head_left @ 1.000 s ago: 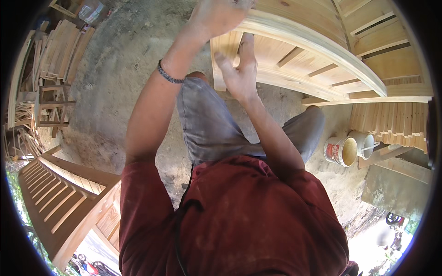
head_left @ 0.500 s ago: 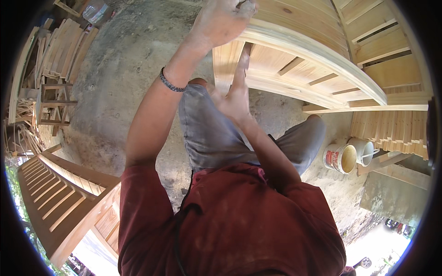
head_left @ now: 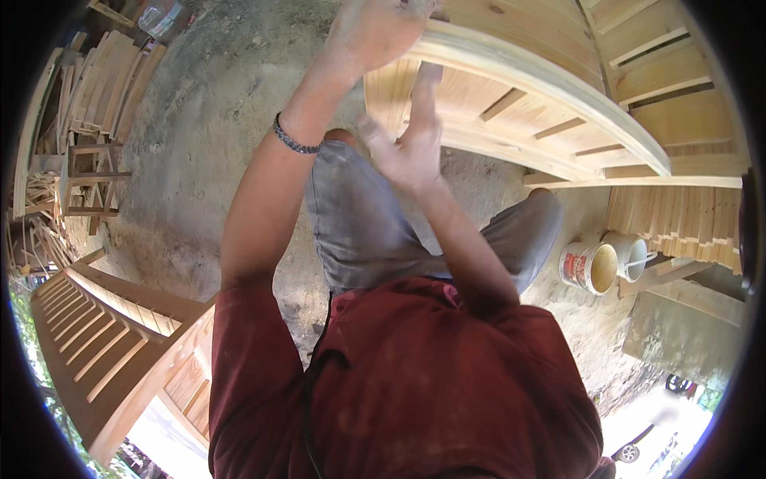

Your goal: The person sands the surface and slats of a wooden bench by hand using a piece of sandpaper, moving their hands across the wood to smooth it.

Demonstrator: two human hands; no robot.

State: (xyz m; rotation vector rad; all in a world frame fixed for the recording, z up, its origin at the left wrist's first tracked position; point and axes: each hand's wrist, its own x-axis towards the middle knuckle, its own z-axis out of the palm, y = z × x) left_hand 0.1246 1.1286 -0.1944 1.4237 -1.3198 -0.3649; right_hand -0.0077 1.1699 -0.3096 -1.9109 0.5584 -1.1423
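Note:
At the top edge, my left hand (head_left: 381, 36) is closed over the near corner of a pale wooden furniture piece (head_left: 542, 76); its fingers are partly cut off, and I cannot make out what they grip. Below it my right hand (head_left: 411, 148), slightly blurred, has its thumb apart and a finger stretched up toward the panelled underside of the piece. Something brown shows at that fingertip, perhaps only the shaded finger itself. The piece has a long curved-looking rail and slatted panels.
Two buckets (head_left: 588, 267) stand at the right, near stacked wooden strips (head_left: 678, 223). Scrap boards (head_left: 112, 88) lean at the far left. A slatted wooden piece (head_left: 104, 343) stands at the lower left. My knees are bent above the concrete floor (head_left: 215, 120).
My right hand has shifted slightly, its thumb and finger now more clearly apart. The left hand has moved a little to the left and up along the wood.

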